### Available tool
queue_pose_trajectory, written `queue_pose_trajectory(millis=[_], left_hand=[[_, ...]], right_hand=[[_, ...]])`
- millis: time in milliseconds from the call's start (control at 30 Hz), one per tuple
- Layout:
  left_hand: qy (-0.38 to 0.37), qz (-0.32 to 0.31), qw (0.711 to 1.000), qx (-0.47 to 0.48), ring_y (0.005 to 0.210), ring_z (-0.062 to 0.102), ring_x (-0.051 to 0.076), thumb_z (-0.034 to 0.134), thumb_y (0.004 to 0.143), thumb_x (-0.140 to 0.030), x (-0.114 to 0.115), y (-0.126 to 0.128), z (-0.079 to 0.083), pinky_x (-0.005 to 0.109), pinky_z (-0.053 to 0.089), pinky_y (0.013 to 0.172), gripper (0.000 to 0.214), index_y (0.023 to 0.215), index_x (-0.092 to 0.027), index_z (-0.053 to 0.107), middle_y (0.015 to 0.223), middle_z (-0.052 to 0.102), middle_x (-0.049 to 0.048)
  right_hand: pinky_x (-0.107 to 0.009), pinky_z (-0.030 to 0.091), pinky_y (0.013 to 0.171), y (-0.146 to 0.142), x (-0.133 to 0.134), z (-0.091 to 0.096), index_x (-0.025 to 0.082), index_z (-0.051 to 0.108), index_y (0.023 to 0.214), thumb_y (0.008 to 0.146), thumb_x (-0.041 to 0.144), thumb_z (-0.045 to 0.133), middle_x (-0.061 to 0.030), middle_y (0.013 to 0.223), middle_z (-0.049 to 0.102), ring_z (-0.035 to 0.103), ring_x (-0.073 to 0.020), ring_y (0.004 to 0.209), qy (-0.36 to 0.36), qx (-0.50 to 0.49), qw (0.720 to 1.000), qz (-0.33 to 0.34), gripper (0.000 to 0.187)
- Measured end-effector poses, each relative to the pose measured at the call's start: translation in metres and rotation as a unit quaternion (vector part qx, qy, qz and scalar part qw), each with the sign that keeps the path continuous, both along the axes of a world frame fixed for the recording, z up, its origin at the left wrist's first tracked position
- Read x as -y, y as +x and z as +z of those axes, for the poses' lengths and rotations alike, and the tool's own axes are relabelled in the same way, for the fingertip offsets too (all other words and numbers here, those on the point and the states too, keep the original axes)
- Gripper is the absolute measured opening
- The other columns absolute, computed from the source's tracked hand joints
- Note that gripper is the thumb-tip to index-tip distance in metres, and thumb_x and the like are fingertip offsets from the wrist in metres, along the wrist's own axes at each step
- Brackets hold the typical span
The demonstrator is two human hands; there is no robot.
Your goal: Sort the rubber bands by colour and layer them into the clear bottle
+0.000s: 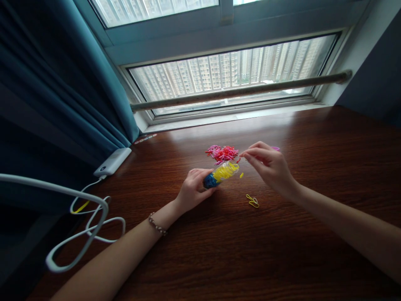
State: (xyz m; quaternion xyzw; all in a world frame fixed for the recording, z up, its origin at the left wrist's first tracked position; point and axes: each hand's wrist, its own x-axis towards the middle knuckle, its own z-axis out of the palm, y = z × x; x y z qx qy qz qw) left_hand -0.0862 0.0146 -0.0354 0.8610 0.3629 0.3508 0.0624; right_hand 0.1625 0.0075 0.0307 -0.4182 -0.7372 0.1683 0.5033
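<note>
Brown tabletop [200, 251] by window [247, 69] bears colourful bands [223, 154].

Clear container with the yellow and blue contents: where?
Head view, near centre: the clear container is in the left hand, just nearer than the red-and-pink pile, to the left of the right hand.

Left hand [193, 187] with brown-and-pale beaded bracelet [157, 225] at wrist [171, 212], both forearms [128, 255] bare

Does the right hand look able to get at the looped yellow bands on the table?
Probably yes: the yellow bands lie close to the right hand with nothing visible between; the left hand and clear container sit off to one side.
</note>
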Motion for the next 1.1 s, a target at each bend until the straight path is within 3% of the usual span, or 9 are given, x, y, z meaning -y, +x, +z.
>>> queue_pose_trajectory(millis=[100,200,300,433,533,733,867,1100], left_hand=[[-0.023,0.032,0.998,0.044,0.095,0.056,0.02,0.063,0.073,-0.027,-0.001,-0.003,-0.003,0.034,0.045,0.085,0.045,0.113,-0.019,0.046,0.105,0.059,0.0083],[-0.046,0.073,0.993,0.079,0.088,0.058,0.019,0.063,0.072,-0.029,-0.004,-0.006,-0.01,0.033,0.047,0.079,0.041,0.108,-0.018,0.046,0.1,0.06,0.0078],[-0.065,0.093,0.988,0.108,0.086,0.059,0.021,0.064,0.072,-0.031,-0.007,-0.009,-0.016,0.035,0.047,0.077,0.039,0.104,-0.017,0.047,0.095,0.061,0.0083],[-0.073,0.088,0.985,0.128,0.086,0.058,0.021,0.063,0.072,-0.03,-0.008,-0.01,-0.02,0.034,0.047,0.076,0.038,0.103,-0.017,0.047,0.094,0.06,0.0082],[-0.06,0.086,0.987,0.118,0.081,0.058,0.018,0.064,0.072,-0.031,-0.006,-0.009,-0.018,0.031,0.047,0.072,0.035,0.1,-0.017,0.047,0.089,0.059,0.0056],[-0.044,0.087,0.991,0.094,0.077,0.057,0.017,0.064,0.071,-0.031,-0.005,-0.007,-0.014,0.028,0.046,0.068,0.038,0.102,-0.017,0.047,0.087,0.058,0.0039],[-0.036,0.091,0.991,0.093,0.074,0.056,0.015,0.064,0.071,-0.032,-0.004,-0.006,-0.013,0.027,0.045,0.065,0.037,0.1,-0.017,0.047,0.085,0.058,0.0033],[-0.011,0.089,0.994,0.068,0.073,0.056,0.015,0.064,0.07,-0.031,-0.003,-0.005,-0.009,0.026,0.046,0.067,0.036,0.098,-0.017,0.046,0.085,0.059,0.003]], right_hand=[[-0.026,0.044,0.058,0.015,-0.015,0.006,0.015,0.067,0.083,0.084,0.027,0.051,-0.0049,0.074,0.063,0.057,-0.0147,0.066,-0.068,0.015,0.997,-0.026,0.019],[-0.028,0.046,0.06,0.029,-0.033,-0.001,0.016,0.068,0.078,0.08,0.021,0.056,-0.0047,0.07,0.066,0.059,-0.0172,0.065,-0.124,0.145,0.981,-0.021,0.014],[-0.03,0.047,0.071,0.036,-0.048,-0.022,0.015,0.069,0.083,0.079,0.011,0.052,-0.0071,0.082,0.067,0.061,-0.0199,0.076,-0.102,0.242,0.965,-0.02,0.017],[-0.033,0.041,0.091,0.038,-0.06,-0.057,0.011,0.061,0.106,0.081,0.007,0.045,-0.0136,0.112,0.058,0.053,-0.0224,0.104,-0.056,0.292,0.955,-0.008,0.03],[-0.033,0.04,0.091,0.036,-0.062,-0.067,0.01,0.062,0.104,0.081,0.006,0.044,-0.0141,0.111,0.059,0.052,-0.0226,0.106,-0.063,0.31,0.948,0.018,0.029],[-0.023,0.045,0.064,0.02,-0.044,-0.054,0.015,0.068,0.08,0.075,0.014,0.057,-0.0039,0.077,0.066,0.06,-0.015,0.069,-0.171,0.235,0.949,0.118,0.012],[-0.02,0.042,0.057,0.005,-0.027,-0.052,0.015,0.068,0.077,0.071,0.018,0.063,-0.0021,0.073,0.065,0.057,-0.0125,0.062,-0.195,0.21,0.938,0.195,0.008],[-0.018,0.039,0.051,0.008,-0.021,-0.043,0.016,0.067,0.067,0.064,0.004,0.057,0.0016,0.061,0.061,0.054,-0.0102,0.054,-0.222,0.284,0.903,0.234,0.015]])
